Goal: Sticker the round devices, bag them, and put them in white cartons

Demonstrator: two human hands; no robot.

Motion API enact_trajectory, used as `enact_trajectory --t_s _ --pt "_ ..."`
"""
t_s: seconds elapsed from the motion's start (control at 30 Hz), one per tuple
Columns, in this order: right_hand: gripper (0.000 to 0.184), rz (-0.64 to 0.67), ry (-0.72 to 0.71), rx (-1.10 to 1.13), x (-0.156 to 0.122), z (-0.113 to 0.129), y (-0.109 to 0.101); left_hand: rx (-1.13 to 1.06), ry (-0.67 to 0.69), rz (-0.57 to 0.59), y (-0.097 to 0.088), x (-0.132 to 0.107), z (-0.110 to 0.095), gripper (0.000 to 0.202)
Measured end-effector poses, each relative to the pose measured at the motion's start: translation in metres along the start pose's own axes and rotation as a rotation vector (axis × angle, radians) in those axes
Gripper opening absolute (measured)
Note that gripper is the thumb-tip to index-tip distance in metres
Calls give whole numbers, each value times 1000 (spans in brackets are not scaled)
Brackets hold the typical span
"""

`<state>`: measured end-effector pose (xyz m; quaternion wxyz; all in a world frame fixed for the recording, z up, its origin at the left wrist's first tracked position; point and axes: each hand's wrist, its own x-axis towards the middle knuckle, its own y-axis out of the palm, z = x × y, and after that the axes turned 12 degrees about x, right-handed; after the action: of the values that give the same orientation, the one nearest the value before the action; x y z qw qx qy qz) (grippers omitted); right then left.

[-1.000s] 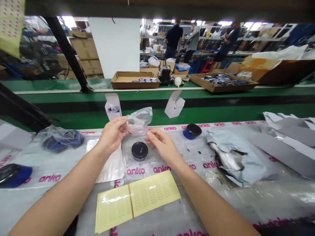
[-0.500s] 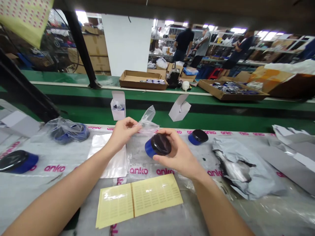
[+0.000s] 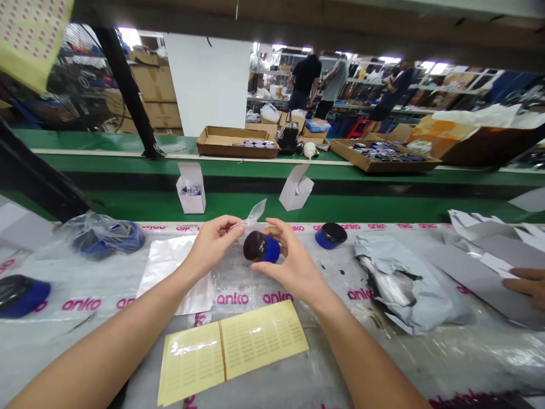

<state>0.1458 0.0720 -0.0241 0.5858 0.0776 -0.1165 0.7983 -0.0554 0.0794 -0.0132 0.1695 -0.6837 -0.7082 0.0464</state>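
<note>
Between the fingers of my right hand (image 3: 289, 255) is a round blue jar (image 3: 271, 248) with a black lid, tilted so the lid faces left. My left hand (image 3: 219, 238) pinches a clear plastic bag (image 3: 256, 211) just left of the jar. Part of the bag is hidden behind the fingers and the jar. Below my left wrist lies a stack of flat clear bags (image 3: 164, 264). Nearer to me is a banded stack of yellow label sheets (image 3: 264, 335). Another blue jar (image 3: 331, 235) with a black lid stands to the right of my right hand.
Two open white boxes (image 3: 191, 190) stand on the green belt (image 3: 238, 201) behind. A jar (image 3: 23, 295) and a bag of blue items (image 3: 108, 238) are at left. At right are a torn grey bag (image 3: 417, 284), grey card sheets (image 3: 472, 272) and another person's hand (image 3: 528, 286).
The jar in my right hand has turned, its lid now pointing left, and has come closer to the bag in my left hand. Another person's hand has appeared at the right edge.
</note>
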Motion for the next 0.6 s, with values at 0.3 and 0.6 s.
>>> enact_trajectory --t_s 0.3,0.6 --pt "80 15 4 -26 4 -12 -1 96 101 107 0 -2 -3 20" --pt "50 -145 46 -57 4 -4 3 338 287 4 0 -5 6 17"
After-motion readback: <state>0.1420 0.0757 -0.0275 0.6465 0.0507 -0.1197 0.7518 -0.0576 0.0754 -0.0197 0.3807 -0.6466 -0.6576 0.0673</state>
